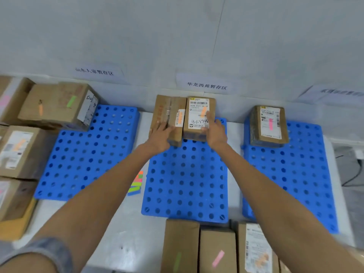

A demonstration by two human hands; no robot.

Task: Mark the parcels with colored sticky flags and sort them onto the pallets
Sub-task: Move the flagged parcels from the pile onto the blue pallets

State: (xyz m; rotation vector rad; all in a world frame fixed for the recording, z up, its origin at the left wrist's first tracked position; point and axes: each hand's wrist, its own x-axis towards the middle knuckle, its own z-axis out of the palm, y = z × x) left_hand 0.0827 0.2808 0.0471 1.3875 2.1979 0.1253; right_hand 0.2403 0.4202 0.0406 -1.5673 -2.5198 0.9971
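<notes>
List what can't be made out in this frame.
Head view:
Right wall sign: blurred, unreadable.
Sticky flags: partly behind left forearm.
Front parcels: cut by bottom edge.
Labelled parcel: print under right hand hidden.
Left-edge parcels: cropped, labels blurred.
</notes>
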